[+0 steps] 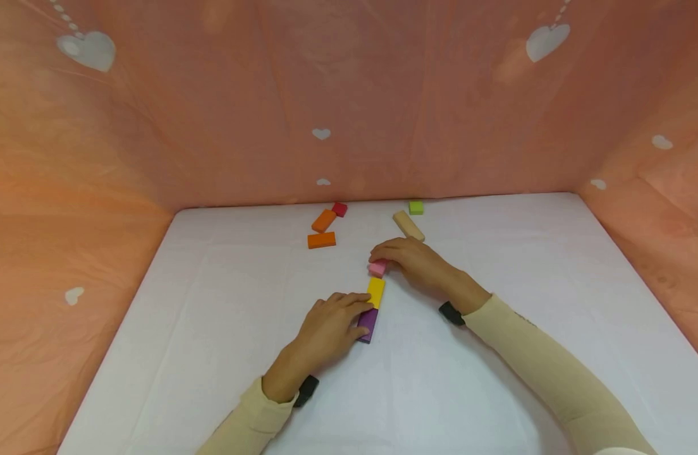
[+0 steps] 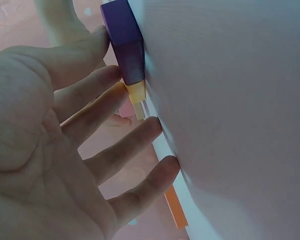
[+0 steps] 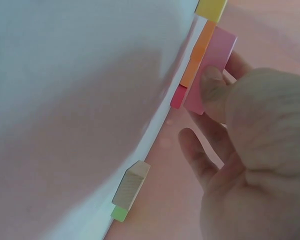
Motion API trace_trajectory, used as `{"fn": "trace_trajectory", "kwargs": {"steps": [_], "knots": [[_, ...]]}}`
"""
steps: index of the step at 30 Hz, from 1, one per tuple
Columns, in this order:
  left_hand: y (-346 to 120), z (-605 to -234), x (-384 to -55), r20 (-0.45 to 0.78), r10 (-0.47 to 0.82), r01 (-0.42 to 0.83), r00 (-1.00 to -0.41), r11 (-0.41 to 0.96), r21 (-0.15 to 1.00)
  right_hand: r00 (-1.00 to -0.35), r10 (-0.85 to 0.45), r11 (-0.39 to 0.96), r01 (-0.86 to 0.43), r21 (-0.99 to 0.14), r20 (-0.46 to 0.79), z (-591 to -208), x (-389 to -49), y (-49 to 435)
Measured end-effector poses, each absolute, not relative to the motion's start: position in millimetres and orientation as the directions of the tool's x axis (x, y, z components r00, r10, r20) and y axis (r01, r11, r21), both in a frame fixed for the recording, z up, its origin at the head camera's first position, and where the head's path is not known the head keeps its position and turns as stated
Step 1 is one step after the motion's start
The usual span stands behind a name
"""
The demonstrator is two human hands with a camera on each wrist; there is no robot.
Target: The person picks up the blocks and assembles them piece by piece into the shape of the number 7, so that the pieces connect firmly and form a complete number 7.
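A purple block (image 1: pixel 368 325) and a yellow block (image 1: pixel 375 292) lie end to end in a line on the white tabletop. My left hand (image 1: pixel 333 325) rests against them from the left: the thumb lies on the purple block and nearby fingers touch around the joint and the yellow block. In the left wrist view its fingers are spread and fairly straight. Beyond the yellow block, my right hand (image 1: pixel 420 265) pinches a pink block (image 1: pixel 377 268) between thumb and fingers. The right wrist view shows this pink block (image 3: pixel 212 70) held clear of the white surface.
Two orange blocks (image 1: pixel 322 240) and a red block (image 1: pixel 340 209) lie at the back, left of the hands. A bare wood block (image 1: pixel 408 225) sits just beyond the right hand, with a green block (image 1: pixel 416 208) behind it. A peach cloth with hearts (image 1: pixel 349 95) surrounds the table.
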State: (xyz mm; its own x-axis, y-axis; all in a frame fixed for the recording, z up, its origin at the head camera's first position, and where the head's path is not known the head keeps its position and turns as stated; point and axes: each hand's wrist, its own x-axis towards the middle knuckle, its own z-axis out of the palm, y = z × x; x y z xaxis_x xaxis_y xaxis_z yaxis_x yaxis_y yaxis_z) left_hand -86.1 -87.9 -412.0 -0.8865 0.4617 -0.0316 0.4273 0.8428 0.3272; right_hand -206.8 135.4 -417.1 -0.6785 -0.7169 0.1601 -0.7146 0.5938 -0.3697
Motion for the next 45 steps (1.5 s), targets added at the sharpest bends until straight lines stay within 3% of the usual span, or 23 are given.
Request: {"fn": "trace_trajectory", "kwargs": {"steps": [28,45], "knots": [[-87.6,-414.0,-84.8,-0.001,0.468,0.445,-0.884,0.841,0.309,-0.653,-0.741,0.56,-0.73,-0.392,0.158,-420.1,-203.8,139.6],[-88.0,-413.8,-84.7,0.003,0.469,0.447,-0.883,0.841,0.306,-0.657,-0.748,0.587,-0.721,-0.369,0.095,-419.6,-202.8,135.7]]}}
